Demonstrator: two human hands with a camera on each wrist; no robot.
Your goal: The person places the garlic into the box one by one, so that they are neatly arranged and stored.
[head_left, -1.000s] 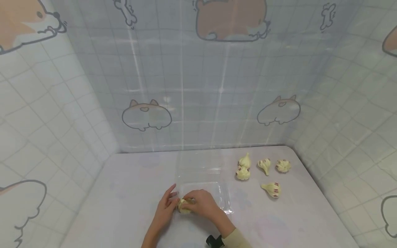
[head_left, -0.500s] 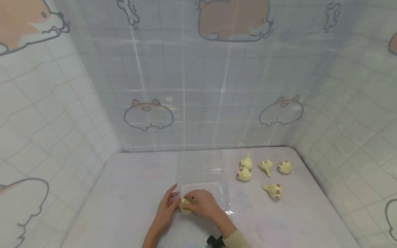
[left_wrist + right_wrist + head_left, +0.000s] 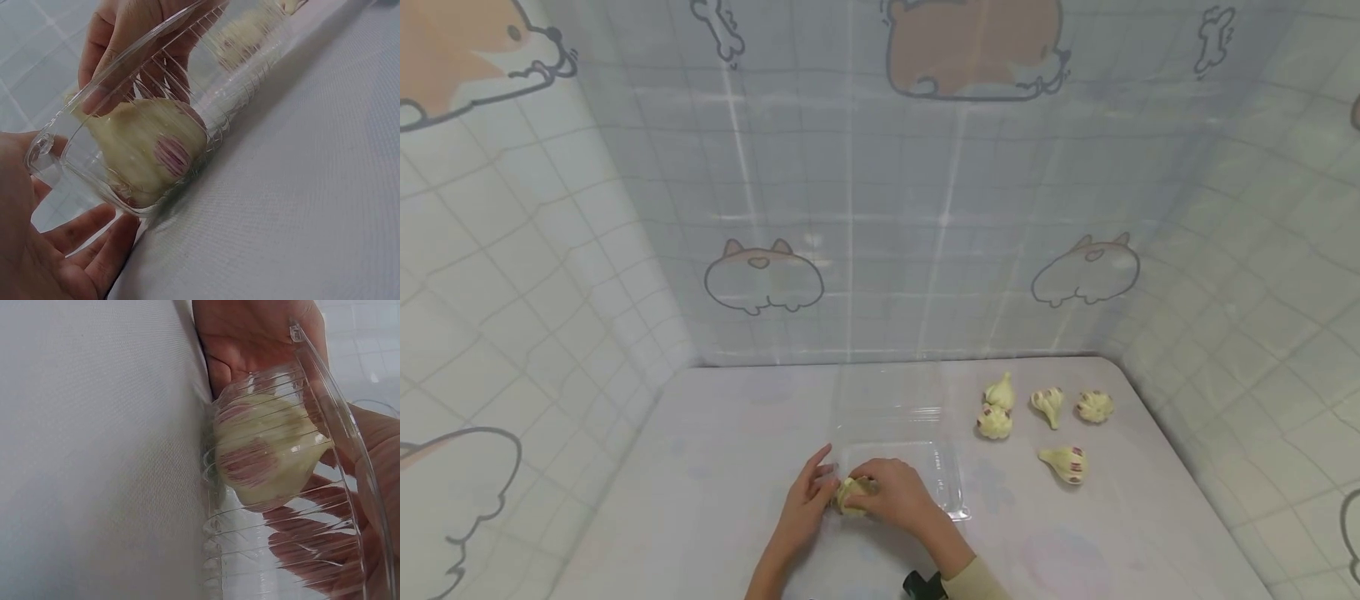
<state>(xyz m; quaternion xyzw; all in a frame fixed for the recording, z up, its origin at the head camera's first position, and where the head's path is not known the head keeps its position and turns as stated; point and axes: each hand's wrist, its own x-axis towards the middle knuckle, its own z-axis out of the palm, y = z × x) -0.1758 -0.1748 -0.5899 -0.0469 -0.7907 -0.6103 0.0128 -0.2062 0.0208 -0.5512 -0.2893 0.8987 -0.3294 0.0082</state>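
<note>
A clear plastic clamshell box [image 3: 953, 479] lies with its lid [image 3: 887, 387] folded back toward the wall. Inside the box's near left corner sits a pale garlic bulb [image 3: 147, 147] with purple patches, seen through the ribbed side in both wrist views. My right hand [image 3: 898, 496] reaches over the rim and pinches the bulb near its top. Against the box's left end rests my left hand [image 3: 801, 510], fingers fairly straight and spread, touching the corner from outside. In the right wrist view, the bulb [image 3: 269, 453] lies on its side, stem pointing toward the rim.
Several more garlic bulbs [image 3: 1066, 465] lie on the table [image 3: 700, 483] to the right of the box. Two of them [image 3: 995, 422] touch each other. A patterned curtain [image 3: 917, 208] stands along the table's back edge. A dark wrist device [image 3: 923, 586] is on the right forearm.
The head view has shifted slightly, so everything appears a little farther right. Both hands and the garlic bulb hold nearly the same place at the box.
</note>
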